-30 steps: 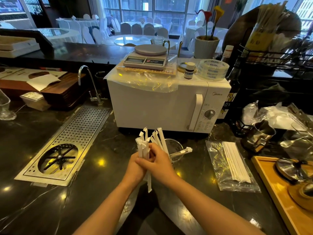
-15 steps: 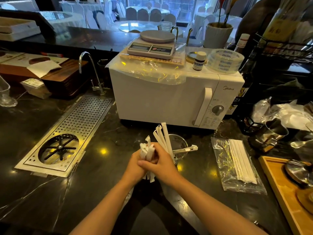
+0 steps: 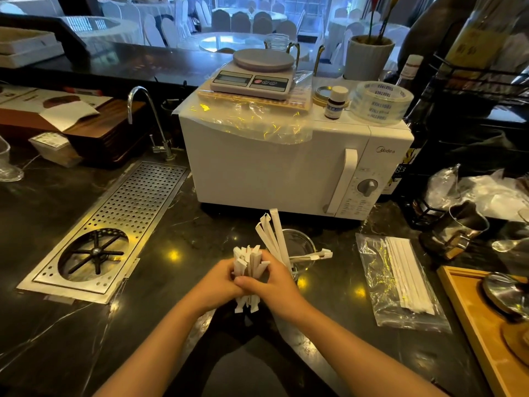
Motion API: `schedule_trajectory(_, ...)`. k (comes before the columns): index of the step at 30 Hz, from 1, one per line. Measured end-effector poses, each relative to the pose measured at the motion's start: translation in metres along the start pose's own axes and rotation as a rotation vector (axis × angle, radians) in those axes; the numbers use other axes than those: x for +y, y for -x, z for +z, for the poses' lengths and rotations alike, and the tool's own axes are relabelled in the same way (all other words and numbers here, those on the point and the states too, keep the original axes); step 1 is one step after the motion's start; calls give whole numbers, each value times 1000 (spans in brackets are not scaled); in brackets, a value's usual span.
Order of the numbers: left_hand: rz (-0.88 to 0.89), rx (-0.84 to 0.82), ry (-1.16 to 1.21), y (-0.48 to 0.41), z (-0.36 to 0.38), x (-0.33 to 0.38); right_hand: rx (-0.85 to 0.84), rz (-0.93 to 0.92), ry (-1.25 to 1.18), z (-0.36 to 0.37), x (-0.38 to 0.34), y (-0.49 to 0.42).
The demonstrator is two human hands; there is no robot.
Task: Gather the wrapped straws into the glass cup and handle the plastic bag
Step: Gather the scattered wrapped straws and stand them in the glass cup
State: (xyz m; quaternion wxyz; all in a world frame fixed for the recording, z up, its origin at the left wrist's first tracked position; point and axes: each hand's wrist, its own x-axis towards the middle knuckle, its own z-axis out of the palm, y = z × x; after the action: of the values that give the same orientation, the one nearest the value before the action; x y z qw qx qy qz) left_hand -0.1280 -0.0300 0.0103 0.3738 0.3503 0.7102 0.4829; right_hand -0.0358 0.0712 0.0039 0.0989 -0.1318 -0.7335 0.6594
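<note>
Both hands clasp one upright bundle of white paper-wrapped straws [image 3: 249, 263] over the dark counter. My left hand [image 3: 219, 285] wraps it from the left, my right hand [image 3: 276, 282] from the right, thumbs meeting in front. Three longer straws [image 3: 273, 236] stick up and lean over the glass cup [image 3: 300, 247], which stands just behind my right hand with a wrapped straw lying across its rim. To the right lies a clear plastic bag [image 3: 372, 279] flat on the counter, with several wrapped straws [image 3: 408, 279] still inside it.
A white microwave [image 3: 272, 173] stands right behind the cup, with a scale [image 3: 257, 75] on top. A metal drain tray [image 3: 114, 222] is set into the counter at left. A wooden tray [image 3: 469, 319] and a metal pitcher [image 3: 458, 230] sit at right.
The bundle has slid lower in my hands, so less of it sticks up above the fingers. The longer straws now lean further right over the cup.
</note>
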Motion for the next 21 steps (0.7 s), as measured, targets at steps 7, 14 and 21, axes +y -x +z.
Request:
schedule_trajectory(7,-79,-15,-163,5,-9,5,23,-7,8,4,0,0)
schedule_trajectory(14,-59,24,-222,10,-10,30,87,-85,56,4,-14,-1)
schedule_trajectory(21,147,97,-229,5,-27,99,165,-306,55,-21,-82,-14)
